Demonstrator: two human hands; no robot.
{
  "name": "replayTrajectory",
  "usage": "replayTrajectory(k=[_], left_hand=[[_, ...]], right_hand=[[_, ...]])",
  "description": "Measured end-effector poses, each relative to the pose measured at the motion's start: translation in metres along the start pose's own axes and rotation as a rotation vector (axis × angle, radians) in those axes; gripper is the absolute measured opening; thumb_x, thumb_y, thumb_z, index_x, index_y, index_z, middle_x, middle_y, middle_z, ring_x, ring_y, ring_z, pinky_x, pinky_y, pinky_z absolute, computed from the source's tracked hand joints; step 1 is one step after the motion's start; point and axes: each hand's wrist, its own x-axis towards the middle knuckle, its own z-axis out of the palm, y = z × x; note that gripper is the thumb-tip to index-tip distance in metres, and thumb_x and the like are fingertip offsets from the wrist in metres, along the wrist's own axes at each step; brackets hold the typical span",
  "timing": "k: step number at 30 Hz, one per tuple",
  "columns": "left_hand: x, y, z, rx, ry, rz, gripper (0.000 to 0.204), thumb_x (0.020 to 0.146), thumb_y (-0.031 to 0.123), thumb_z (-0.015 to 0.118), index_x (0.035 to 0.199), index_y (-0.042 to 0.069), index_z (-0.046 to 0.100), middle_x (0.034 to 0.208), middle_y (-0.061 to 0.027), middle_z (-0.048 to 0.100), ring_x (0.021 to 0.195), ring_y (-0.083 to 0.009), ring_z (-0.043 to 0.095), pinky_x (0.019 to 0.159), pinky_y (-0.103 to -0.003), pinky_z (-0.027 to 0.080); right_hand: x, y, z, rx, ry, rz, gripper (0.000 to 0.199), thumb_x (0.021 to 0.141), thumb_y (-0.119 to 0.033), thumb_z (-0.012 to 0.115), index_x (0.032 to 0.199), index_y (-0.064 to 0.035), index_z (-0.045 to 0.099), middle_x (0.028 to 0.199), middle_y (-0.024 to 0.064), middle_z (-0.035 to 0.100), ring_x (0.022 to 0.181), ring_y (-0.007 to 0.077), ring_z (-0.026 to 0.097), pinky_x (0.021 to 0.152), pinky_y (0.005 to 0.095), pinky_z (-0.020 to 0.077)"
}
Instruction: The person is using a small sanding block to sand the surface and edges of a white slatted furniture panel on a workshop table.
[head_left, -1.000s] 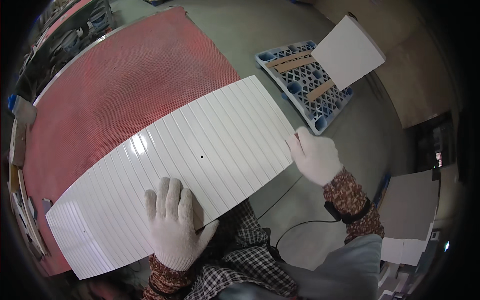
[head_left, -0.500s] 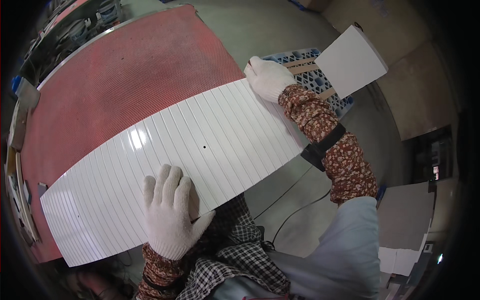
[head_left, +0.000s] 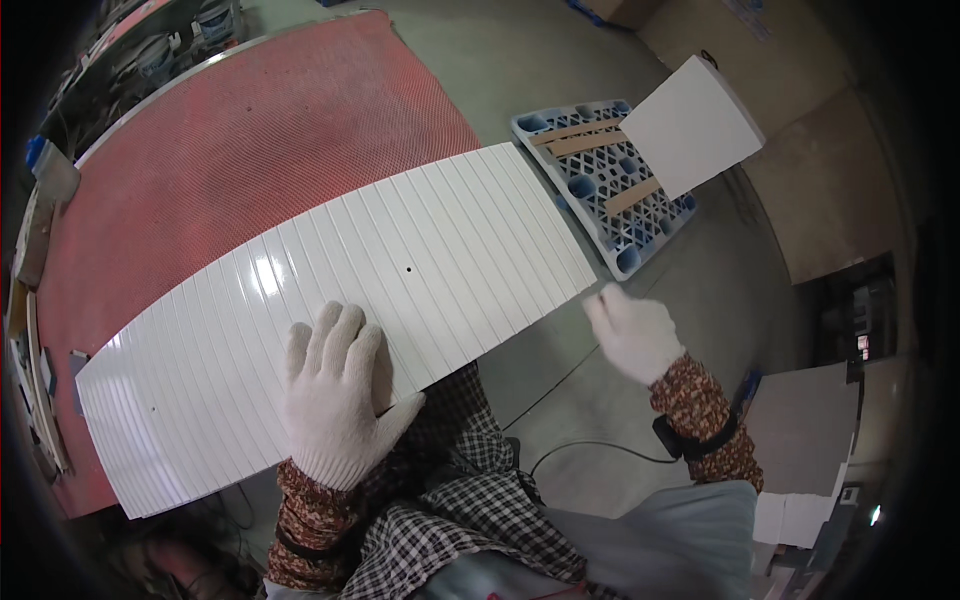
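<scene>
left hand (head_left: 340,405) lies on the white panel (head_left: 455,265), fingers straight, gripping nothing: press evenly to steady it; right hand (head_left: 637,335) curls closed near its right end, contents unclear.

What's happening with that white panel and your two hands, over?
Left hand laid on white grooved panel. Right hand curled by panel's near right corner; grip, contact unclear. Panel overhangs red mesh-covered table. Blue plastic pallet past panel's right end.

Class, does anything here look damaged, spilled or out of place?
Nothing looks spilled or plainly damaged. One oddity: a small dark dot, right of the middle on the white grooved panel, stands out against its pale surface; hole or mark, I cannot tell.
</scene>
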Motion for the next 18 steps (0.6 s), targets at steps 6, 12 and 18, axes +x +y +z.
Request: replayTrajectory(k=[6,12,18], left_hand=[[0.008,0.015,0.011,-0.091,0.025,0.109,0.081,0.073,0.031,0.087,0.139,0.002,0.051,0.146,-0.0225,0.052,0.144,-0.0427,0.044,0.121,-0.060,0.031],[0.022,0.088,0.030,-0.897,-0.490,0.290,0.081,0.088,0.031,0.080,0.149,-0.006,0.041,0.146,-0.0275,0.052,0.134,-0.0405,0.055,0.111,-0.042,0.047],[0.027,0.127,0.098,-1.444,-0.876,-0.069,0.067,0.099,0.029,0.072,0.148,-0.004,0.042,0.111,-0.0103,0.068,0.097,-0.0136,0.067,0.084,-0.029,0.058]], right_hand=[[-0.023,-0.010,0.006,0.546,0.314,0.346,0.035,0.105,-0.036,0.053,0.091,-0.0039,0.059,0.068,0.0170,0.064,0.069,0.0381,0.068,0.069,0.0475,0.0522],[0.037,-0.042,-0.032,1.367,0.556,0.155,0.032,0.107,-0.031,0.051,0.096,-0.0034,0.061,0.071,-0.0010,0.052,0.054,0.0061,0.043,0.049,0.0248,0.0349],[0.062,-0.035,-0.037,1.936,0.560,0.205,0.028,0.105,-0.030,0.050,0.095,-0.0048,0.059,0.068,0.0002,0.052,0.044,0.0069,0.038,0.041,0.0234,0.0302]])
